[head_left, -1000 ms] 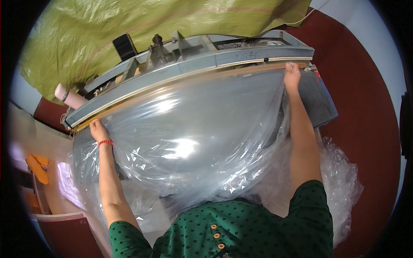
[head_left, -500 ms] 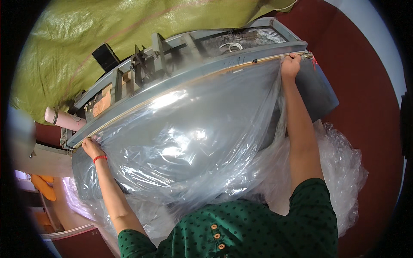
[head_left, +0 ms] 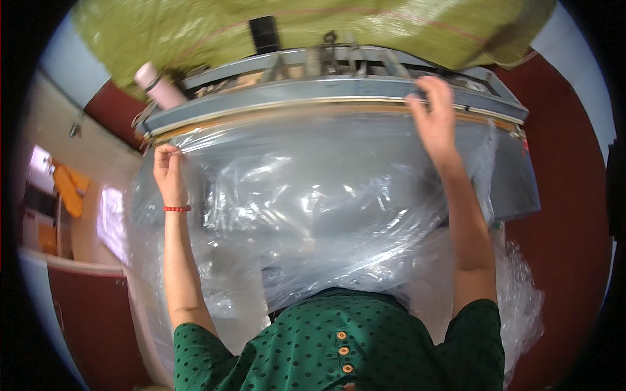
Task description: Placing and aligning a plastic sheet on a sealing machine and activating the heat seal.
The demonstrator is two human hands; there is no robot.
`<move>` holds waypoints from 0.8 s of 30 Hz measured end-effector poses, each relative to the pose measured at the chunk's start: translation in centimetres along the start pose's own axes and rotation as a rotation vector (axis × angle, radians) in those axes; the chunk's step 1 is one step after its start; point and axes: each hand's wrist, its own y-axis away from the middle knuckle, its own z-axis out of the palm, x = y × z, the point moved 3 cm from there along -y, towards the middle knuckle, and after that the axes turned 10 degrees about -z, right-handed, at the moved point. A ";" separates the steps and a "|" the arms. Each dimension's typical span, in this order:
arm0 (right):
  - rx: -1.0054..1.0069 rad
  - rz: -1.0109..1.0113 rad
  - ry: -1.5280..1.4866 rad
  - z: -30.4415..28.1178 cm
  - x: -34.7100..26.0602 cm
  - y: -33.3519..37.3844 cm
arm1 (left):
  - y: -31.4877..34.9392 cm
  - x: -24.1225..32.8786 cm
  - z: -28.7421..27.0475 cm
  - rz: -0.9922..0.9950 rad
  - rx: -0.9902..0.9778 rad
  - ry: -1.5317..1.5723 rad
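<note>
Clear plastic sheet (head_left: 313,189) hangs in shiny folds from the front of a long grey metal frame machine (head_left: 300,91) and spreads over its grey sloping panel. My left hand (head_left: 171,173), with a red bead bracelet at the wrist, pinches the sheet's upper left edge just below the bar. Over the front bar, right of the middle, my right hand (head_left: 435,120) has its fingers apart and holds nothing. A thin wooden-coloured strip (head_left: 326,104) runs along the bar beneath that hand.
Behind the frame lies yellow-green woven sheeting (head_left: 365,26) with a black phone (head_left: 264,34) on it. A pink bottle (head_left: 160,86) leans at the frame's left end. More crumpled clear film (head_left: 521,300) lies at the right. At far left is an orange object (head_left: 67,189).
The head view has turned, so the machine now lies more level. My right hand has let go of the sheet's right edge and moved left along the bar. My left hand still pinches the sheet.
</note>
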 end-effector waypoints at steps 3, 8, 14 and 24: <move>-0.055 -0.157 0.034 2.9 -7.3 -0.8 | 1.8 1.5 -2.5 0.043 0.139 0.010; -0.440 0.434 -0.725 3.8 -5.0 4.6 | 3.5 -0.8 -6.8 -0.116 0.211 -0.870; -0.232 0.669 0.023 -11.7 12.1 14.9 | 10.8 -1.6 -1.7 0.145 -0.403 -1.203; -0.273 0.698 0.493 -22.8 21.0 23.3 | 5.2 -4.6 -1.9 -0.141 -0.324 -1.402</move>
